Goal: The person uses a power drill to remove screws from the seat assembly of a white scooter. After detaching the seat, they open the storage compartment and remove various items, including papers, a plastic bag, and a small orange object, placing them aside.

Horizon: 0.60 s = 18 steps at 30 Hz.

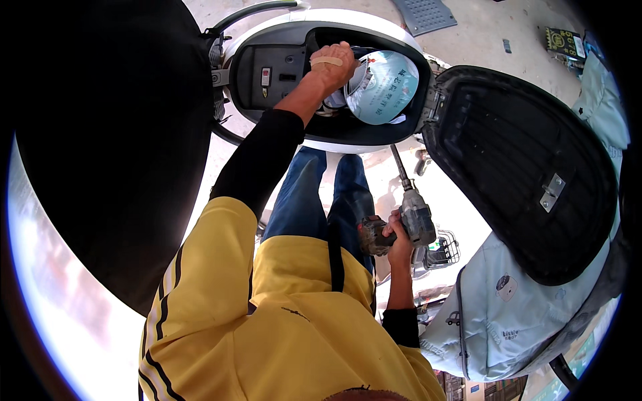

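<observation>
My left hand is closed inside the open storage compartment of a white scooter, a strip of tape or plaster across its back. Its fingers are at the narrow ribbed end of a round, light-blue hand fan and appear to grip it; the grip itself is partly hidden. Lower down, on the right, my right hand is wrapped round the handle of a worn cordless impact driver. The tool's long socket bit points up toward the compartment's near edge.
The black seat is hinged open to the right, its underside showing. A light-blue printed cover hangs below it. A large black shape fills the left. A grey perforated plate lies on the floor ahead; a wire basket stands beyond my right hand.
</observation>
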Available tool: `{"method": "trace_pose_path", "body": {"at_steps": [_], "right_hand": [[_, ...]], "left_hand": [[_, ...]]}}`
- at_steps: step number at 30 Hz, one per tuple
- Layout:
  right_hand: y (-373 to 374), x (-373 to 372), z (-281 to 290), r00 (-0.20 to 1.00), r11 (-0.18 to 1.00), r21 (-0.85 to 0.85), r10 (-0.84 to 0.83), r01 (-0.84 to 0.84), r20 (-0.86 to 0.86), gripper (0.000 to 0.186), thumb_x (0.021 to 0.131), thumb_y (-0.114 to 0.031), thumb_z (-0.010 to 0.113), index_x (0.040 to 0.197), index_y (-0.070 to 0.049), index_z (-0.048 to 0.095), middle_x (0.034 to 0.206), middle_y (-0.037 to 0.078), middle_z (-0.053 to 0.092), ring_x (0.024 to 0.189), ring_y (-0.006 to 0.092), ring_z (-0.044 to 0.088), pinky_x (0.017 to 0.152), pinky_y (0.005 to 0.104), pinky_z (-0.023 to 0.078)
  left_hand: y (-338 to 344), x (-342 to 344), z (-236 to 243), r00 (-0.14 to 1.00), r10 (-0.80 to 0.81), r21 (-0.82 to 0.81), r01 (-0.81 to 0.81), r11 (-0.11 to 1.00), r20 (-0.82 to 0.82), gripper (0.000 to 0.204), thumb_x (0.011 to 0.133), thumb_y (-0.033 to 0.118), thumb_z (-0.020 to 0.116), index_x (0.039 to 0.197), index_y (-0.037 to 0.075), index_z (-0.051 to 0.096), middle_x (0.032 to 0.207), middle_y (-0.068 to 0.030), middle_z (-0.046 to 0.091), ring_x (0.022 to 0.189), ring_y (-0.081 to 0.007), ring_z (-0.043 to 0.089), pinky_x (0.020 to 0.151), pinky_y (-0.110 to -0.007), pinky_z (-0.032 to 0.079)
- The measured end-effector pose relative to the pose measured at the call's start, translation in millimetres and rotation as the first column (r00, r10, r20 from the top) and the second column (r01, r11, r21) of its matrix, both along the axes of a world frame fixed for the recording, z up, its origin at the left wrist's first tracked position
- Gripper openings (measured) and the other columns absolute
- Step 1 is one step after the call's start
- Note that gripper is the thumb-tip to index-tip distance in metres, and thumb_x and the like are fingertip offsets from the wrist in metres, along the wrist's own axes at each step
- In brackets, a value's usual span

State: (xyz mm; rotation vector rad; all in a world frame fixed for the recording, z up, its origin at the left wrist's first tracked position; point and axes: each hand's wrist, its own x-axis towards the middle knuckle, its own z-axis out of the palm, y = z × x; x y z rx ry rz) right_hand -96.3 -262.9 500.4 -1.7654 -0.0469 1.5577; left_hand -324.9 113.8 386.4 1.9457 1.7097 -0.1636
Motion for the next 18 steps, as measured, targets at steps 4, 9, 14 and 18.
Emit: {"method": "trace_pose_path", "body": {"at_steps": [4, 9, 14, 18], "right_hand": [[-2.8, 4.4, 3.2, 0.996, 0.997, 0.003, 0.081, -0.081, 0.038, 0.018, 0.096, -0.011, 0.068, 0.11, -0.001, 0.062, 0.071, 0.0, 0.05, 0.065, 0.0118, 0.05, 0.068, 0.0285, 0.043], [-0.9, 4.3, 9.8, 0.986, 0.99, 0.001, 0.138, -0.139, 0.092, 0.019, 0.094, -0.013, 0.073, 0.106, -0.002, 0.063, 0.075, 0.0, 0.055, 0.066, 0.0113, 0.051, 0.067, 0.028, 0.042], [-21.9, 14.9, -3.7, 0.983, 0.988, -0.039, 0.156, -0.152, 0.098, 0.017, 0.093, -0.011, 0.074, 0.104, -0.003, 0.064, 0.077, -0.001, 0.056, 0.066, 0.0107, 0.052, 0.067, 0.0273, 0.042], [-20.2, 18.9, -5.6, 0.985, 0.989, -0.027, 0.148, -0.146, 0.087, 0.014, 0.094, -0.009, 0.072, 0.105, -0.004, 0.064, 0.077, -0.001, 0.056, 0.067, 0.0101, 0.052, 0.067, 0.027, 0.042]], "left_hand": [[14.2, 22.5, -6.1, 0.997, -0.055, -0.158, 0.045, 0.986, -0.06, 0.06, 0.088, 0.056, 0.076, 0.118, 0.005, 0.069, 0.106, -0.0173, 0.076, 0.103, -0.0352, 0.074, 0.088, -0.046, 0.058], [0.3, 49.0, 1.9, 0.955, -0.24, -0.136, 0.218, 0.966, -0.172, 0.06, 0.082, 0.059, 0.08, 0.109, 0.005, 0.075, 0.104, -0.0164, 0.077, 0.101, -0.0335, 0.075, 0.086, -0.044, 0.057], [-26.8, 20.7, -28.8, 0.99, -0.137, -0.186, 0.138, 0.973, 0.017, 0.048, 0.089, 0.05, 0.075, 0.104, 0.004, 0.077, 0.099, -0.0179, 0.077, 0.094, -0.035, 0.075, 0.083, -0.045, 0.058], [-59.2, -0.7, -42.2, 0.976, -0.214, -0.308, 0.213, 0.927, 0.03, 0.047, 0.09, 0.049, 0.074, 0.105, 0.004, 0.074, 0.097, -0.0186, 0.076, 0.094, -0.0359, 0.075, 0.082, -0.046, 0.058]]}}
